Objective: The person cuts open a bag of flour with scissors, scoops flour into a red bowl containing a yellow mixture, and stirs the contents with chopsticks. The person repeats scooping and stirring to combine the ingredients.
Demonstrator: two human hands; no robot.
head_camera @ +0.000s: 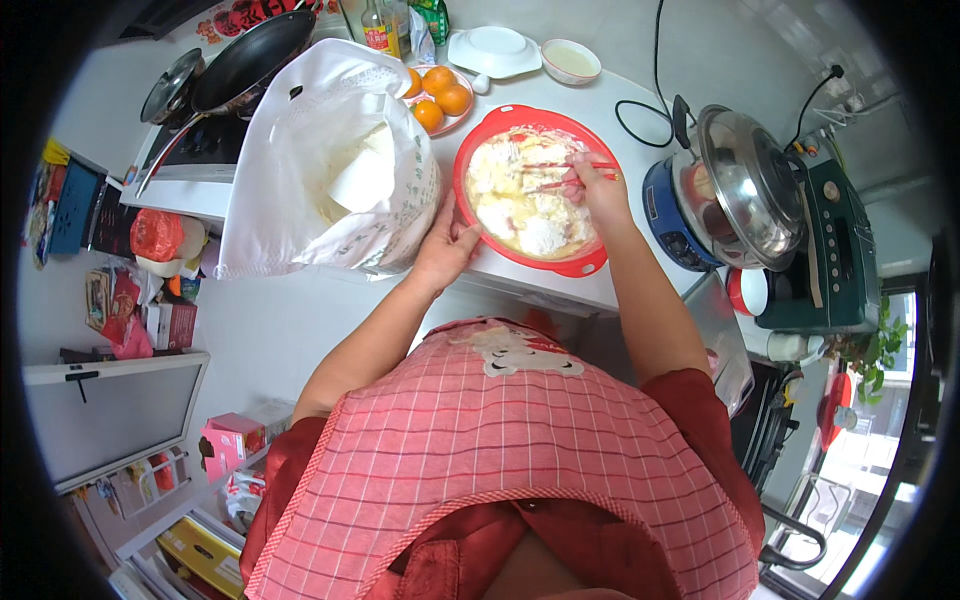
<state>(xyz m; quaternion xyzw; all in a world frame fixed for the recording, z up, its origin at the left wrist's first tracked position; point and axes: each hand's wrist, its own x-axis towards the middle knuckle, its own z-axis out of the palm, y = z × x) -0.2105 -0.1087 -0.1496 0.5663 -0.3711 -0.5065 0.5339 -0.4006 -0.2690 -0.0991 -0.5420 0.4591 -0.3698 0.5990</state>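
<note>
A red plastic basin (504,118) stands on the counter before me. In it lies a lumpy mix of white flour and yellowish wet batter (499,180). My right hand (589,187) is over the basin's right side, closed on a pair of red chopsticks (551,166) whose tips reach into the mix. My left hand (448,247) is at the basin's left rim, thumb and fingers against its outside. Just left of that hand stands a white woven flour bag (274,165) with its mouth wide. White flour (364,180) shows inside it.
Oranges (452,99) on a plate sit behind the bag. A white lidded dish (493,52) and a bowl (571,61) stand at the wall. To the right are a steel pot (739,187) on a blue base and a green oven (840,247). A wok (251,64) is at left.
</note>
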